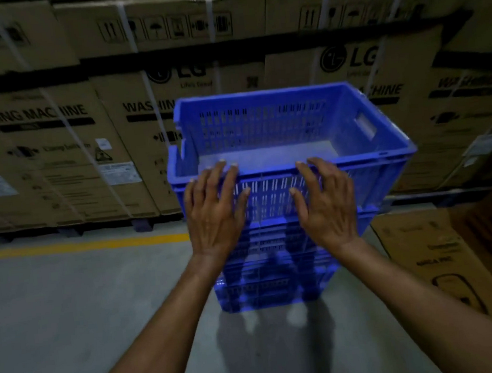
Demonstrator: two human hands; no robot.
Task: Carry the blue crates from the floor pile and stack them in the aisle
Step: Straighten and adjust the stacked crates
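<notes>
A stack of blue slotted plastic crates (274,276) stands on the grey floor in front of me. The top crate (308,126) is empty and sits slightly askew on the ones below. My left hand (214,216) lies flat against its near wall, fingers spread, fingertips at the near rim. My right hand (326,205) is spread the same way a little to the right, fingertips at the rim. Neither hand grips anything.
A wall of strapped cardboard washing-machine boxes (54,138) on pallets runs behind the stack. A yellow floor line (79,247) runs along their base. Another cardboard box (456,256) lies close on the right. Bare concrete floor (71,323) stretches to the left.
</notes>
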